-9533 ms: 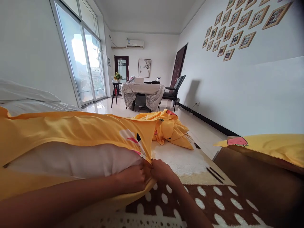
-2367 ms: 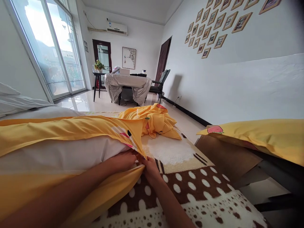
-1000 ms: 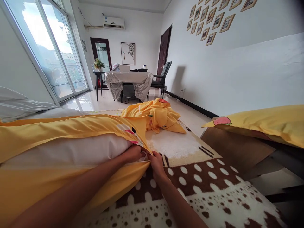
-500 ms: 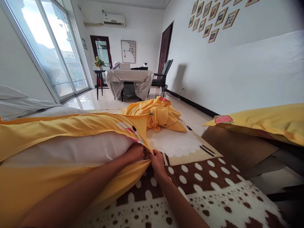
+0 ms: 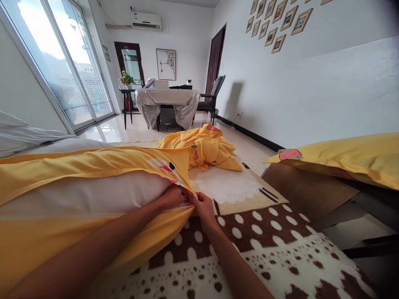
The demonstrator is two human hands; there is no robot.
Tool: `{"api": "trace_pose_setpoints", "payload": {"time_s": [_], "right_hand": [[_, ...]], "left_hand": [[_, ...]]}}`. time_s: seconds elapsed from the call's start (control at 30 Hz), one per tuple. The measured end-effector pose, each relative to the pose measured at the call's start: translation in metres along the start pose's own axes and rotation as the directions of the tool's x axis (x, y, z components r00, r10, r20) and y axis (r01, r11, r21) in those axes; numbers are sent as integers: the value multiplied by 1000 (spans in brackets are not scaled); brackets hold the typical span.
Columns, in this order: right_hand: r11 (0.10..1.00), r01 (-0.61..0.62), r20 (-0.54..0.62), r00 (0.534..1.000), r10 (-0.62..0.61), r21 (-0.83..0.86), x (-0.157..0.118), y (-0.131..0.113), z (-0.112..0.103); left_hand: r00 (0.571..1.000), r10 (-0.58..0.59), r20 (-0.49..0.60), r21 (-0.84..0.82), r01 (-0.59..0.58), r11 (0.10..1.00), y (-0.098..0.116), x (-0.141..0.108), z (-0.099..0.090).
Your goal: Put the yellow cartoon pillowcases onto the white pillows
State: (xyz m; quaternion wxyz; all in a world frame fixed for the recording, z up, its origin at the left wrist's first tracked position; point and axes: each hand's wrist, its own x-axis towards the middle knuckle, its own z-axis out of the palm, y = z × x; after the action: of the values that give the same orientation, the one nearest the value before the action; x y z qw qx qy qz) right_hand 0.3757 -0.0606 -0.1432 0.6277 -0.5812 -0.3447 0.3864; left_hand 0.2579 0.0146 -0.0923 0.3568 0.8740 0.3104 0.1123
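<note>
A yellow fabric cover (image 5: 124, 160) lies across the left and middle of the view, its long opening showing a white padded insert (image 5: 102, 193). At the cover's right corner my left hand (image 5: 176, 196) reaches inside the opening, its fingers closed on the fabric near the edge. My right hand (image 5: 202, 204) pinches the same corner from outside, its fingertips touching those of my left. What lies between the fingertips is too small to make out. The corner rests over a brown and white patterned blanket (image 5: 249, 232).
Beyond the corner lies a crumpled yellow cloth (image 5: 205, 145). A yellow pillow (image 5: 349, 158) rests at the right on a brown board (image 5: 308, 187). Farther back stand a covered table (image 5: 168, 97), a black chair (image 5: 213, 97) and a plant (image 5: 126, 78).
The whole view has shifted slightly, with the scene now a little further left and up. My hands keep their grip on the corner, the fingers moved only slightly.
</note>
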Motion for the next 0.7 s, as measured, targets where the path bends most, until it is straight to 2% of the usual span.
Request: {"api": "trace_pose_setpoints", "payload": {"time_s": [0.2, 0.37, 0.53, 0.7], "right_hand": [[998, 21, 169, 985, -30, 52, 7, -4, -17], [997, 56, 272, 960, -70, 60, 13, -2, -25], [994, 104, 298, 948, -109, 33, 14, 0, -26], [986, 161, 338, 932, -133, -54, 12, 0, -24]], "left_hand": [[993, 80, -86, -71, -86, 994, 4, 0, 2], [986, 100, -130, -35, -105, 994, -1, 3, 9], [992, 117, -35, 19, -117, 993, -5, 0, 7], [984, 177, 32, 94, -179, 979, 5, -6, -6]]}}
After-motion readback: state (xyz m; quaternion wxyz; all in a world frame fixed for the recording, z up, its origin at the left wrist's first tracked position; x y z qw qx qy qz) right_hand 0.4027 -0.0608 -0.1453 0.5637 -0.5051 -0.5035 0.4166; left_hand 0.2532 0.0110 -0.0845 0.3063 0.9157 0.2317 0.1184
